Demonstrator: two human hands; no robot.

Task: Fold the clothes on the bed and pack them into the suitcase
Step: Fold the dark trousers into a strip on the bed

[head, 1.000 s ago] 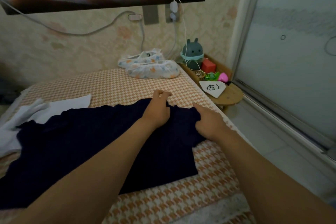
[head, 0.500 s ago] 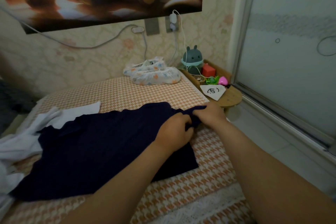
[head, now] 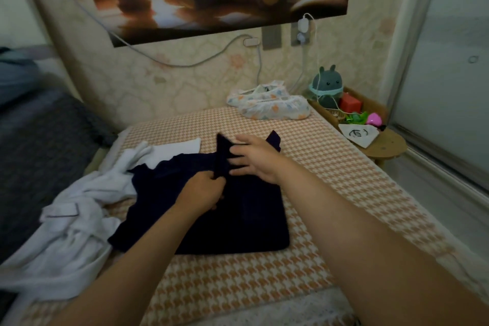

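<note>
Grip is taken by the left hand [head: 201,193] on the navy garment [head: 238,219]: its fingers are curled, and a raised fold of the dark cloth is pinched just ahead of the knuckles. Immediately beyond and to the right of it, the right hand [head: 254,159] is held with fingers straight and spread, laid against the same lifted flap rather than closed round it. Whether the thumb is hooked behind the cloth cannot be told.

Below both hands the rest of the garment is spread on the bed [head: 330,172], its near part lying flat and roughly squared.

The main risk is judged to lie with the flat right hand. Since nothing is clamped there, the flap can slide off the fingers as it is carried over, and a crooked or bunched fold would be left. The cloth is dark and the light low, so edges may be misjudged and matched badly.

To the left of the left hand, a crumpled white garment [head: 79,219] is touching the navy one, and part of it seems to be overlapped. If the navy cloth is pulled rightward, the white one may be dragged along or trapped inside the fold.

The suitcase is not seen from here, so packing is judged to be some way off.
</note>
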